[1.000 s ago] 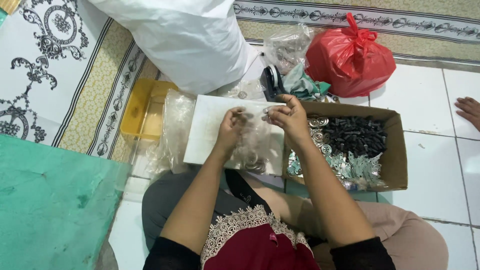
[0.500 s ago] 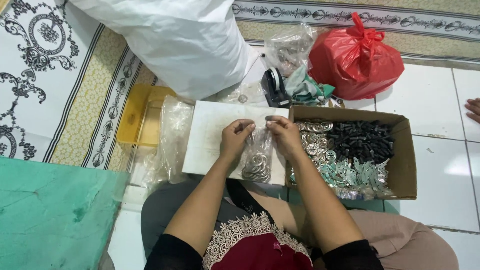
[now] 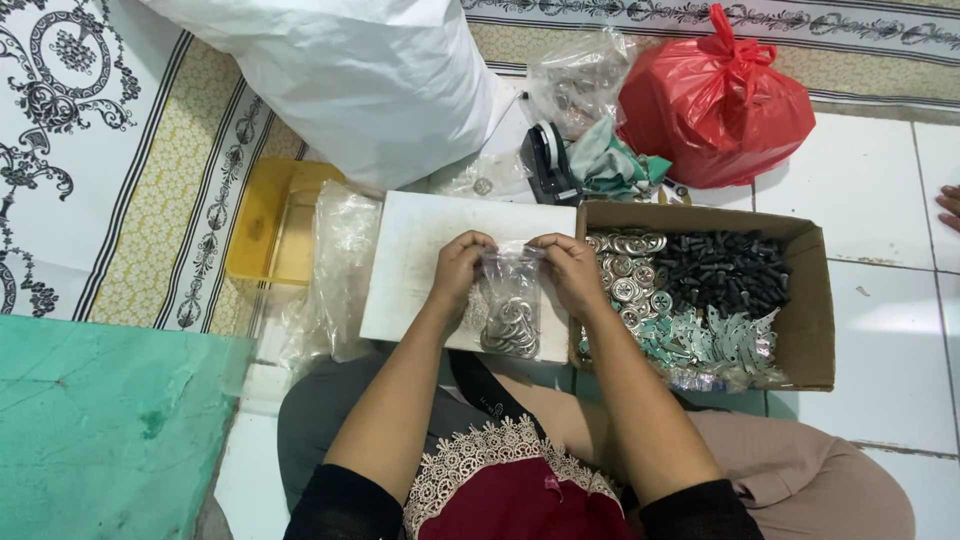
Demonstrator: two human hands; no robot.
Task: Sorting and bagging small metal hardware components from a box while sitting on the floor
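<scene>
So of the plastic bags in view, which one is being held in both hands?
The small clear bag with silver metal rings at its bottom, pinched at its top corners by left hand and right hand. The big white bag and knotted red bag lie untouched beyond.

A small clear plastic bag (image 3: 510, 305) of metal rings sits centre. To its right, an open brown cardboard box (image 3: 812, 300). Beyond it, a knotted red plastic bag (image 3: 715, 105) and a large white sack (image 3: 350, 80).

Place: home floor used for piecework.
Floor: white tiles (image 3: 860, 200), patterned mat (image 3: 90, 150) left of the box (image 3: 810, 300).
Stock: box holds sorted metal rings (image 3: 630, 270) and black parts (image 3: 725, 270).
Behind box: red bag (image 3: 720, 100), white sack (image 3: 360, 70).
</scene>
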